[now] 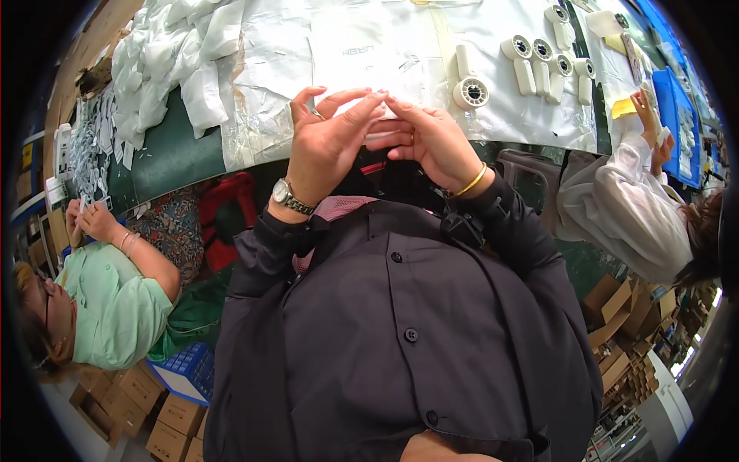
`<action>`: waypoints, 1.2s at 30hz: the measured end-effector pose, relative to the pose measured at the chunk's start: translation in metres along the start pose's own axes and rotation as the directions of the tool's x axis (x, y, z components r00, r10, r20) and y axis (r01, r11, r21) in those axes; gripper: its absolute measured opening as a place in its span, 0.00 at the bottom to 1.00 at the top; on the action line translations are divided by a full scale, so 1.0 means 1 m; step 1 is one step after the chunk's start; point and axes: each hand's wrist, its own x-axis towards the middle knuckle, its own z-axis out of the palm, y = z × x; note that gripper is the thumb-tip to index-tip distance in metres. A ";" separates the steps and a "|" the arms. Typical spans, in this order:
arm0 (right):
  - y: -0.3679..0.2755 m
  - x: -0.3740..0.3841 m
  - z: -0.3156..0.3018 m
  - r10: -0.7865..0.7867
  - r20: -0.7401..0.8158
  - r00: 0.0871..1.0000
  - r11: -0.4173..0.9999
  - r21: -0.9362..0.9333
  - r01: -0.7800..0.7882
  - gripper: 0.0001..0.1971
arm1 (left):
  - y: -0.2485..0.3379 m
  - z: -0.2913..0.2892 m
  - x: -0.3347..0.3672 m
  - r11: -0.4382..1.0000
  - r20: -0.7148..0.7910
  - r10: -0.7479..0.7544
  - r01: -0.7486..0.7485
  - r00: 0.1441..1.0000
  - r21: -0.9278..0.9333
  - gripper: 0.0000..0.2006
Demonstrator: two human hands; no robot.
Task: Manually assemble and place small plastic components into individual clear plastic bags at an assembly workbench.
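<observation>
My left hand (331,142), with a watch at the wrist, meets my right hand (443,146), with a yellow bangle, above the front edge of the table. The fingertips of both come together in a pinch. Something pale and small may be between them, but I cannot make it out. Beyond my right hand, a white handheld fan (471,93) with a round black grille lies on the white sheet (419,69). Its handle (463,60) points away from me.
Several more handheld fans (541,65) lie at the right. White pouches (204,96) are heaped at the left, near small clear packets (92,146). A co-worker in green (119,308) sits left; another in white (623,204) works right, beside a blue bin (677,127). Cartons (123,396) stand behind.
</observation>
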 end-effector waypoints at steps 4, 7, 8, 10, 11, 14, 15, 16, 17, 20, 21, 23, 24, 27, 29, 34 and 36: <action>0.012 0.004 -0.003 -0.090 -0.094 0.991 0.996 -0.028 0.088 0.15 | 0.010 -0.004 -0.006 0.984 -0.043 -0.115 0.108 0.992 -0.140 0.12; 0.015 0.006 -0.003 -0.104 -0.091 0.990 0.992 -0.083 0.096 0.15 | 0.000 -0.003 -0.011 0.968 -0.046 -0.209 0.200 0.977 -0.154 0.11; 0.016 0.006 -0.003 -0.112 -0.089 0.990 0.989 -0.111 0.102 0.15 | 0.000 -0.002 -0.012 0.967 -0.044 -0.211 0.202 0.977 -0.155 0.11; 0.017 0.006 -0.003 -0.121 -0.086 0.989 0.988 -0.105 0.112 0.15 | 0.002 0.001 -0.011 0.969 -0.033 -0.237 0.234 0.971 -0.074 0.09; 0.018 0.007 -0.003 -0.132 -0.080 0.988 0.987 -0.099 0.124 0.14 | 0.003 0.000 -0.010 0.968 -0.029 -0.249 0.248 0.968 -0.032 0.08; 0.019 0.006 -0.003 -0.140 -0.076 0.987 0.987 -0.085 0.134 0.14 | -0.001 0.004 -0.011 0.960 0.021 -0.277 0.278 0.960 -0.040 0.06; 0.019 0.006 -0.003 -0.137 -0.078 0.988 0.988 -0.078 0.131 0.14 | -0.002 0.005 -0.010 0.955 0.046 -0.291 0.293 0.956 -0.042 0.06; 0.020 0.006 -0.003 -0.132 -0.080 0.988 0.990 -0.069 0.126 0.13 | -0.003 0.005 -0.010 0.955 0.048 -0.292 0.294 0.955 -0.043 0.06; 0.021 0.006 -0.004 -0.130 -0.081 0.988 0.990 -0.068 0.125 0.13 | -0.003 0.005 -0.010 0.954 0.030 -0.298 0.299 0.954 -0.032 0.05; 0.021 0.004 -0.009 -0.100 -0.056 0.993 0.995 -0.026 0.099 0.13 | -0.007 0.005 -0.009 0.951 -0.007 -0.310 0.310 0.951 -0.009 0.05; 0.021 0.003 -0.011 -0.100 -0.057 0.993 0.995 -0.025 0.099 0.13 | -0.008 0.006 -0.009 0.923 -0.062 -0.379 0.373 0.923 -0.097 0.06; 0.022 0.001 -0.013 -0.108 -0.040 0.993 0.993 0.035 0.110 0.13 | -0.009 0.006 -0.008 0.838 -0.148 -0.520 0.469 0.841 -0.280 0.09; 0.022 0.000 -0.013 -0.113 -0.032 0.993 0.991 0.065 0.115 0.12 | -0.010 0.001 -0.010 0.838 -0.147 -0.519 0.468 0.842 -0.280 0.09; 0.019 -0.008 -0.010 -0.110 -0.020 0.994 0.988 0.102 0.112 0.12 | -0.004 -0.028 -0.011 0.407 0.241 -0.822 0.828 0.516 -0.385 0.13; 0.018 -0.010 -0.008 -0.101 -0.004 0.995 0.988 0.116 0.101 0.12 | 0.004 -0.033 -0.011 0.267 0.386 -0.789 0.833 0.478 -0.484 0.12; 0.020 -0.016 0.002 -0.088 -0.052 0.995 0.995 0.049 0.091 0.12 | 0.017 -0.018 -0.017 -0.036 0.580 -0.662 0.752 0.476 -0.658 0.10; 0.018 -0.019 0.005 -0.089 -0.102 0.991 0.991 0.090 0.098 0.11 | 0.018 -0.014 -0.020 -0.026 0.546 -0.674 0.723 0.497 -0.690 0.10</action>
